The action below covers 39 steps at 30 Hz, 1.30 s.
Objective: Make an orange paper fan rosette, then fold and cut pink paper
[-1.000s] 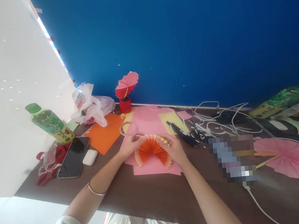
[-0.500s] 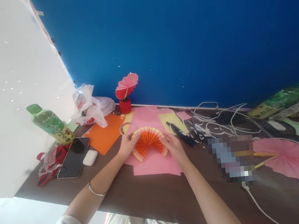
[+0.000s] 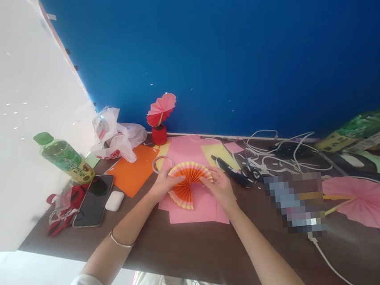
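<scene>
A pleated orange paper fan (image 3: 186,183) with a yellow and pink rim is spread out above pink paper sheets (image 3: 192,215). My left hand (image 3: 165,183) grips its left side, the thumb lying over the pleats. At the fan's right end my right hand (image 3: 220,188) pinches the edge between thumb and fingers. The fan's lower right portion is an open gap where pink paper shows. A metal ring (image 3: 163,164) lies just behind my left hand.
Orange paper (image 3: 134,170), a phone (image 3: 95,201), a white case (image 3: 114,201) and a green bottle (image 3: 65,156) are left. A black stapler (image 3: 231,172), scissors (image 3: 251,172) and white cables are right. A red-potted paper flower (image 3: 159,135) stands behind.
The fan has turned in my hands: its left end now reaches lower and toward the middle, while its right end is higher. My left thumb lies further over the pleats.
</scene>
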{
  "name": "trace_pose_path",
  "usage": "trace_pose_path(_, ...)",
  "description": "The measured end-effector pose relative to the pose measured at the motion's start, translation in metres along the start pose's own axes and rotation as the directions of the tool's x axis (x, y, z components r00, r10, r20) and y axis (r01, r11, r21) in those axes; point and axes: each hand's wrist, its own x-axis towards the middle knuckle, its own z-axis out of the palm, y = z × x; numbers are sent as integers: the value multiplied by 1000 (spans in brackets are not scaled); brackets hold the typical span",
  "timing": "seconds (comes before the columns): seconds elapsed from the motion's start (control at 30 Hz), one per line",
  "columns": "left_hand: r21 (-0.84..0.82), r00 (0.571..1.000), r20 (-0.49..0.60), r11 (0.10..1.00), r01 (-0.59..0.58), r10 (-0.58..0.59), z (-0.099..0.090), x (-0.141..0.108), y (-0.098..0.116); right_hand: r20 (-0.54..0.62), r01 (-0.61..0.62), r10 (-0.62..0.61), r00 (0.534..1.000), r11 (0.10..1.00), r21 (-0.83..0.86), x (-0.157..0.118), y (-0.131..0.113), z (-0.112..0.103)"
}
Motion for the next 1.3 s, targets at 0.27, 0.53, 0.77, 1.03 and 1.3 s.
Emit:
trace_pose_path(0.27,-36,999,-52,999,-12,10,1,2,-1,-16,346,-357,934,915,-208,-5,-4,-2)
trace_pose_path(0.53,-79,998,-70,997,-10,4,-3,4,-2,144,602,-634,760,601,-526,-2,-3,-7)
trace_pose_path(0.77,-32,981,-171,995,-100,93,0,5,-4,228,593,-671,706,383,-708,-7,-3,-7)
trace_pose_path(1.03,-71,955,-267,985,-157,133,1,6,-3,468,668,-537,702,269,-694,-12,-1,-6)
trace_pose_path(1.3,73,901,-368,973,-221,232,2,3,-4,417,593,-422,805,546,-592,-16,0,4)
